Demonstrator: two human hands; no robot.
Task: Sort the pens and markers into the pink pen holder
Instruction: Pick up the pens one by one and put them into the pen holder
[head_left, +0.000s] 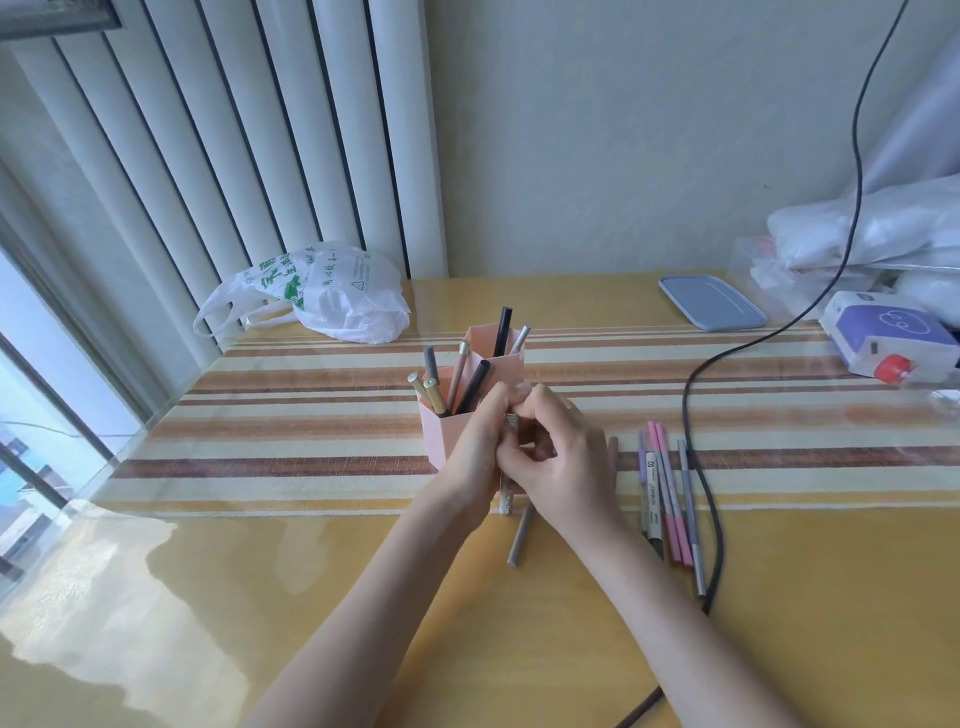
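Observation:
The pink pen holder (435, 434) stands mid-table with several pens (469, 385) upright in its compartments. Right in front of it my left hand (475, 449) and my right hand (558, 457) meet, both curled round a thin silvery pen (506, 503) held nearly upright; only its lower end and a short bit between the fingers show. A brownish pen (520, 538) lies on the table under my hands. Several pink, purple and grey markers (670, 499) lie in a row to the right.
A black cable (701, 467) runs past the markers. A white plastic bag (332, 296) sits at the back left. A grey lid (711, 302), a purple-and-white box (888, 332) and bagged items (872, 234) crowd the back right.

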